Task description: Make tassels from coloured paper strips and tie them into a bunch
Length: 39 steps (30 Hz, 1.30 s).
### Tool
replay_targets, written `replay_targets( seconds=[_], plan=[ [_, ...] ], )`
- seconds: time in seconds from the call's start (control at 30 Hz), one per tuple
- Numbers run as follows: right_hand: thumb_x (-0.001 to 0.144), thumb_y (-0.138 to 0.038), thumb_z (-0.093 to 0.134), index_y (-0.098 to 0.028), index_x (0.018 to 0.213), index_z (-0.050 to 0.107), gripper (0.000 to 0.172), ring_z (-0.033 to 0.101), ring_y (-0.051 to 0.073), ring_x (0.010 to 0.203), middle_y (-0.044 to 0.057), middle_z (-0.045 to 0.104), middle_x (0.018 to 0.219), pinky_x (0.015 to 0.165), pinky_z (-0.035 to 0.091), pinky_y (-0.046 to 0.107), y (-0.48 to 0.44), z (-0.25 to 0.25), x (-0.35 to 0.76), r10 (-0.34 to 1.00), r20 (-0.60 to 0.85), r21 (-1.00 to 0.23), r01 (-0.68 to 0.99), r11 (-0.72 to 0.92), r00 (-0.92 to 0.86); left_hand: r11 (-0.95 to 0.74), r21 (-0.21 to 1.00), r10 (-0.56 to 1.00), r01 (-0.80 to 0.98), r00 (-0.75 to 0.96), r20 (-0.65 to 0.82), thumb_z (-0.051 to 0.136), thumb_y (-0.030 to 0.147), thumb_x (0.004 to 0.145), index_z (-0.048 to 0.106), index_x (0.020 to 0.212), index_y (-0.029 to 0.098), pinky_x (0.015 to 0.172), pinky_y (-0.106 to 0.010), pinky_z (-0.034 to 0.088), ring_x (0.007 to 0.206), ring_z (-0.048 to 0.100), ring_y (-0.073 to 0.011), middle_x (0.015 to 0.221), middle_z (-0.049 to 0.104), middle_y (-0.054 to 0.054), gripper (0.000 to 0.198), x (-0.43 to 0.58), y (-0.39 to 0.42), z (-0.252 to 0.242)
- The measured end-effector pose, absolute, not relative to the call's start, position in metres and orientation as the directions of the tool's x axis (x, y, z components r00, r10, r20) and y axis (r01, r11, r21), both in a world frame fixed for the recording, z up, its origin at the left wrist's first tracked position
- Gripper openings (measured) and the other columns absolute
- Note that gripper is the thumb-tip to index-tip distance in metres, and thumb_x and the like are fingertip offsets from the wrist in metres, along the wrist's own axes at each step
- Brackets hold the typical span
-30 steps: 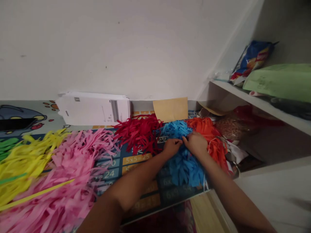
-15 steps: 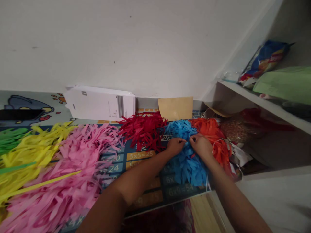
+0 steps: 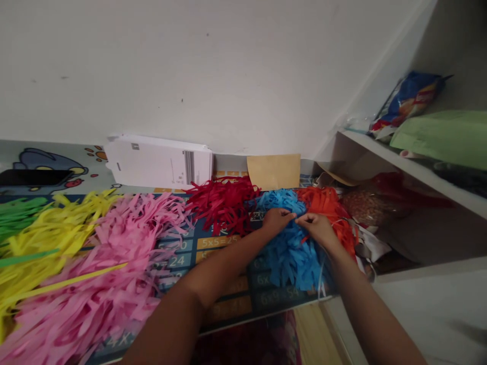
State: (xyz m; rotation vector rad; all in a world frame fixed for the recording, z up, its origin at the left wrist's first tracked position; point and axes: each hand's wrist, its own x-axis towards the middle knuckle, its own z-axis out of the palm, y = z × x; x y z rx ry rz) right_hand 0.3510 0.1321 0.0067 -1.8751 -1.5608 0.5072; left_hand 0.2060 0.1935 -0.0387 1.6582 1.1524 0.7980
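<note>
A bunch of blue paper fringe (image 3: 294, 261) lies on a dark blue mat printed with times tables (image 3: 218, 243). Over its middle, my left hand (image 3: 278, 219) comes in from the left with thumb and forefinger pinched. My right hand (image 3: 317, 227) pinches from the other side, its fingertips nearly meeting those of the left. Both grip at the gathered part of the blue fringe; the exact bit between the fingertips is too small to make out. Red fringe (image 3: 224, 203) lies left of my hands, and orange fringe (image 3: 323, 200) lies to the right.
Pink fringe (image 3: 114, 268), yellow fringe (image 3: 41, 238) and green fringe (image 3: 23, 215) spread across the left. White packs (image 3: 160, 162) and a tan envelope (image 3: 274, 171) lean on the wall. A white shelf (image 3: 414, 170) holding bags borders the right side. A dark phone (image 3: 36, 177) lies far left.
The fingertips of both hands have drawn closer together above the blue fringe. The camera view has shifted slightly; the fringe bunches stay in place.
</note>
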Motion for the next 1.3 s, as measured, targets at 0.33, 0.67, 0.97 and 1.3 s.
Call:
replay_targets(
  seconds=[0.33, 0.67, 0.97, 1.3],
  plan=[
    [0.069, -0.048, 0.055, -0.02, 0.067, 0.06, 0.028, 0.057, 0.017, 0.064, 0.004, 0.067, 0.068, 0.058, 0.045, 0.026, 0.143, 0.039, 0.377, 0.927, 0.236, -0.79, 0.613, 0.009, 0.291, -0.212, 0.81, 0.948, 0.547, 0.315, 0.035, 0.062, 0.026, 0.081, 0.075, 0.082, 0.019, 0.075, -0.029, 0.051, 0.083, 0.068, -0.0215, 0.082, 0.074, -0.005, 0.014, 0.201, 0.198, -0.03],
    [0.066, -0.036, 0.055, -0.021, 0.055, 0.054, 0.019, 0.055, 0.016, 0.06, 0.0, 0.061, 0.058, 0.062, 0.044, 0.027, 0.164, 0.106, 0.39, 0.955, 0.293, -0.591, 0.792, 0.15, 0.037, -0.63, 0.543, 0.776, 0.555, 0.438, 0.454, 0.064, 0.033, 0.084, 0.059, 0.129, 0.025, 0.113, -0.04, 0.03, 0.131, 0.045, -0.0274, 0.137, 0.057, -0.009, 0.046, 0.213, 0.195, 0.034],
    [0.085, -0.024, 0.051, -0.013, 0.12, 0.062, 0.038, 0.06, 0.023, 0.117, 0.015, 0.065, 0.125, 0.101, 0.045, 0.033, 0.108, 0.061, 0.302, 0.918, 0.387, -0.261, 0.944, 0.202, -0.09, -0.696, 0.408, 0.716, 0.591, 0.528, 0.457, 0.062, 0.018, 0.084, 0.079, 0.096, 0.029, 0.098, -0.033, 0.04, 0.106, 0.063, -0.0233, 0.105, 0.076, -0.007, 0.024, 0.241, 0.248, 0.079],
    [0.08, -0.042, 0.071, 0.011, 0.139, 0.045, 0.084, 0.045, 0.046, 0.133, 0.04, 0.045, 0.139, 0.109, 0.033, 0.051, 0.149, 0.011, 0.266, 0.963, 0.248, -0.06, 0.994, -0.091, 0.103, -0.693, 0.329, 0.676, 0.641, 0.421, 0.605, 0.053, 0.009, 0.087, 0.073, 0.117, 0.03, 0.095, -0.03, 0.046, 0.111, 0.063, -0.0184, 0.119, 0.073, -0.001, 0.042, 0.214, 0.258, 0.145]
  ],
)
